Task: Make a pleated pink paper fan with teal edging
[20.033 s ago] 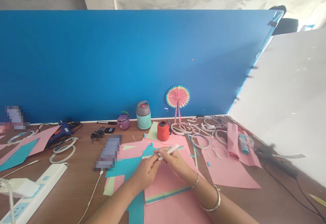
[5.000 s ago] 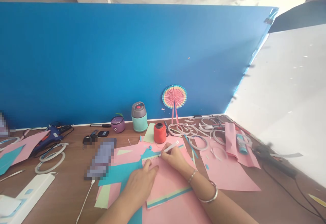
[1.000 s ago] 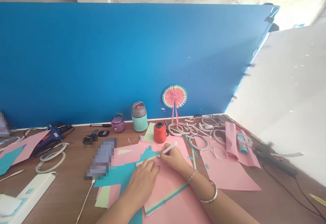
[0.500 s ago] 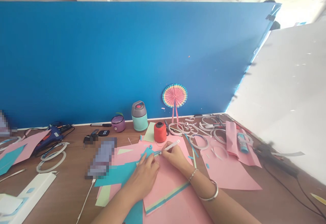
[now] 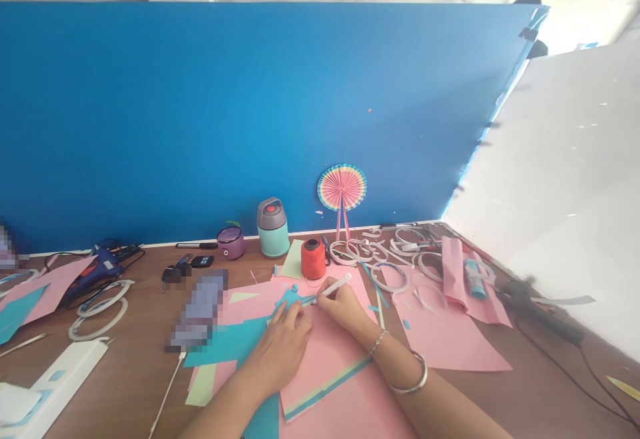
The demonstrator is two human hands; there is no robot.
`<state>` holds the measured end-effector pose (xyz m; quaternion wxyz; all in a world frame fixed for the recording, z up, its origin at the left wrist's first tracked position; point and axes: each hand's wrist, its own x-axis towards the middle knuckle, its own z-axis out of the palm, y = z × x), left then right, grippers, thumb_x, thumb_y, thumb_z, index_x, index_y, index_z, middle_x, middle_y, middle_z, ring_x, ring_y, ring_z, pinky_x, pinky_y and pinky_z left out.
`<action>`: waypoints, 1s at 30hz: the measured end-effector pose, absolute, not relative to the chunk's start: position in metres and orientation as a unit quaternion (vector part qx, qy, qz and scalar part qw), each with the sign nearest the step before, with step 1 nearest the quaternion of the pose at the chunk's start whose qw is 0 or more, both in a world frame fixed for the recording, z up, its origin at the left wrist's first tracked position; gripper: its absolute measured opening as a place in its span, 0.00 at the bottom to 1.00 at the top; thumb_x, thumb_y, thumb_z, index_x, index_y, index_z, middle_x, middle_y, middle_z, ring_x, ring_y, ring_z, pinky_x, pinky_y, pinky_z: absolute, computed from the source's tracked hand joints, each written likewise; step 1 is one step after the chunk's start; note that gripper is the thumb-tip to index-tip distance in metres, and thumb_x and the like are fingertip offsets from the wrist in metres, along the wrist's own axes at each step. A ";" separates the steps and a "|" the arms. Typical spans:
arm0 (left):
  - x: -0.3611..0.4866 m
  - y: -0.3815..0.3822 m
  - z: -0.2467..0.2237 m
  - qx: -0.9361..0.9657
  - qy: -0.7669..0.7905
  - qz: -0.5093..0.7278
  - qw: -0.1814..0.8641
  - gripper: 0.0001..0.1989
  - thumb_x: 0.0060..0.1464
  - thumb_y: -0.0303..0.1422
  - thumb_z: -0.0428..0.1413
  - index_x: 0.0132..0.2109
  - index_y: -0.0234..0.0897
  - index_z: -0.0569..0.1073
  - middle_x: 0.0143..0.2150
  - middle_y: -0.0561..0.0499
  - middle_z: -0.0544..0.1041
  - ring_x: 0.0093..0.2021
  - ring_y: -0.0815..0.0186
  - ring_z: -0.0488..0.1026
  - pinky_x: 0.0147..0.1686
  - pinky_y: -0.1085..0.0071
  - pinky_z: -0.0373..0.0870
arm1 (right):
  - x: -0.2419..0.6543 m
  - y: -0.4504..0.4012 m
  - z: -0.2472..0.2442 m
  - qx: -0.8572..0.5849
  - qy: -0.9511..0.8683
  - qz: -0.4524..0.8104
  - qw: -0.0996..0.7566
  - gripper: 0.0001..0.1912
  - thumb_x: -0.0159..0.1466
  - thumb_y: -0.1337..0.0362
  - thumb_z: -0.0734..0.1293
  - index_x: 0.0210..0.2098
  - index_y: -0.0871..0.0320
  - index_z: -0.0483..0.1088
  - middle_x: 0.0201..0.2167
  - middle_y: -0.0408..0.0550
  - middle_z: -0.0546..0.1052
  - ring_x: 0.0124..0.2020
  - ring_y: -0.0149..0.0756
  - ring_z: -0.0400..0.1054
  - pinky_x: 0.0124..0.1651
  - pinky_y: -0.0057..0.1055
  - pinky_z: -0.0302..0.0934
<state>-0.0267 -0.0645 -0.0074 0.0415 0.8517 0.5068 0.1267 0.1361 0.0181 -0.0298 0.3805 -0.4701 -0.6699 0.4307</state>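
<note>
"In the middle of a brown wooden desk (image 5: 135,386), what do the hands hold?"

"The right hand (image 5: 343,306) pinches a slim white pen (image 5: 339,284) between thumb and fingers, its tip down by the far edge of a pink paper sheet (image 5: 330,342). Whether the tip touches, I cannot tell."

"And the left hand (image 5: 280,342)?"

"It grips nothing. It lies palm down on the sheet's left part, fingers loosely spread, near the pen. The sheet runs under both hands; its near border, striped pale green and blue, shows below them."

"What surrounds that grip?"

"Just beyond the pen, a red thread spool (image 5: 313,260); farther back, a round pleated paper fan (image 5: 343,187) before a blue partition (image 5: 225,106). Right of the pen, white looped strips (image 5: 393,290) lie tangled. Left of the left hand, blue paper (image 5: 225,344) and a pixelated phone (image 5: 200,312)."
</note>
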 end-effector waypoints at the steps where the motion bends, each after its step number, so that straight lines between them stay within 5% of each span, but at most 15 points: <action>1: -0.027 -0.065 -0.008 0.849 0.511 0.126 0.043 0.10 0.61 0.26 0.42 0.41 0.40 0.67 0.48 0.47 0.66 0.52 0.57 0.67 0.54 0.50 0.66 | 0.136 0.018 -0.030 -0.472 -0.670 0.431 0.378 0.01 0.50 0.69 0.59 0.24 0.57 0.61 0.20 0.38 0.64 0.24 0.29 0.59 0.26 0.25 0.51; 11: -0.032 -0.063 -0.019 0.851 0.513 0.104 0.041 0.23 0.60 0.25 0.41 0.61 0.45 0.58 0.64 0.44 0.59 0.64 0.52 0.55 0.59 0.47 0.57 | 0.139 0.019 -0.022 -0.475 -0.645 0.431 0.415 0.02 0.50 0.68 0.59 0.22 0.57 0.58 0.20 0.38 0.61 0.24 0.28 0.55 0.26 0.25 0.51; 30: -0.032 -0.062 -0.008 0.860 0.497 0.094 0.064 0.24 0.58 0.24 0.43 0.60 0.44 0.63 0.64 0.46 0.61 0.65 0.59 0.54 0.62 0.48 0.47 | 0.138 0.020 -0.027 -0.491 -0.659 0.416 0.389 0.02 0.48 0.68 0.59 0.22 0.57 0.59 0.19 0.37 0.60 0.23 0.28 0.55 0.25 0.24 0.49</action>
